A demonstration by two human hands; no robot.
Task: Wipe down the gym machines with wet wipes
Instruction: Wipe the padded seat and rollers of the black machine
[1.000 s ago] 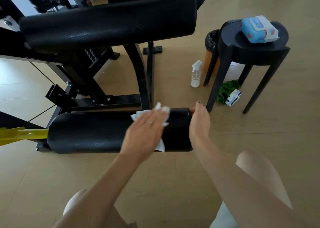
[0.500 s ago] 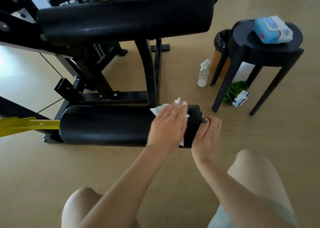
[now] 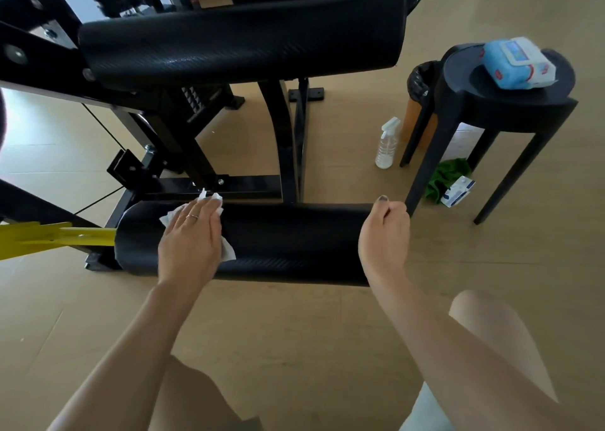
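1. The white wet wipe (image 3: 196, 224) lay on top of the low black roller pad (image 3: 288, 244), near the pad's left end.
2. The left hand (image 3: 191, 244) lay flat on the wipe and pressed it down onto the pad. Its fingers were straight, not curled, and one finger had a ring on it.
3. Bits of the wipe poked out past the fingertips and by the side of the hand. The rest was hidden under the hand.
4. The right hand (image 3: 384, 234) was at the pad's right end, well apart from the wipe. Its fingers curled round that end and gripped it.
5. A yellow bar (image 3: 52, 237) stuck out from the pad's left end.
6. Behind the pad stood the black frame (image 3: 229, 181) of the gym machine, and above that was a long black top pad (image 3: 242, 37).
7. To the right of the pad stood a black stool (image 3: 497, 103) with a blue pack of wipes (image 3: 517, 63) on it.
8. A clear spray bottle (image 3: 388, 144) stood on the floor just left of the stool.
9. A green cloth (image 3: 447, 178) and a small white box (image 3: 458, 191) lay under the stool.
10. A bin with a black bag (image 3: 420, 83) stood behind the stool.
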